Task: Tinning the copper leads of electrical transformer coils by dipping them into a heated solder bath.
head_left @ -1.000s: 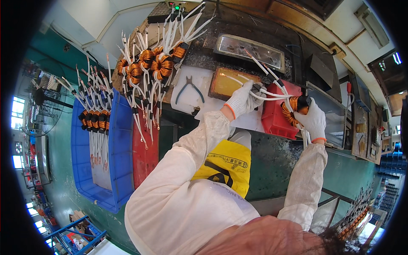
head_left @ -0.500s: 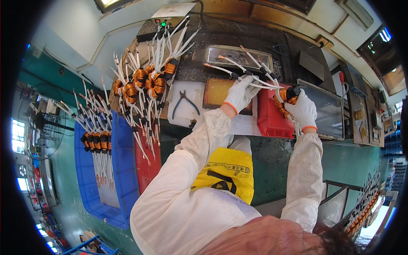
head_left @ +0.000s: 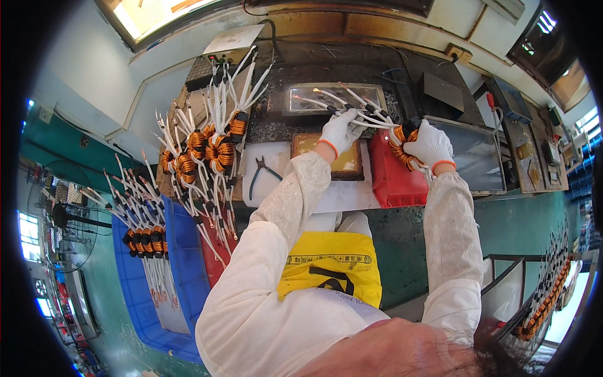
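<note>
A ring coil of copper wire [head_left: 398, 151] with long white leads is held up between my two hands, over the red bin [head_left: 391, 181]. My right hand [head_left: 431, 144], in a white glove, grips the coil's right side. My gloved left hand [head_left: 340, 133] is closed around the white leads [head_left: 370, 122], left of the coil. Their bare copper ends point to the far left, over a rectangular metal tray [head_left: 377, 94] with a shiny surface. Whether the tips touch that surface, I cannot tell. Below my left hand is a tray with a yellowish block [head_left: 347, 166].
Several finished-looking coils [head_left: 221, 152] with upright leads are heaped at the left. Pliers [head_left: 255, 174] lie on a white board. More coils stand in a blue crate [head_left: 186, 270]. Right of the bin sits a grey sheet-topped box [head_left: 471, 154]; coils line a rack [head_left: 545, 311] at the lower right.
The whole view has shifted a little. My hands and the coil have moved slightly away from me and to the left, with the same grip on coil and leads.
</note>
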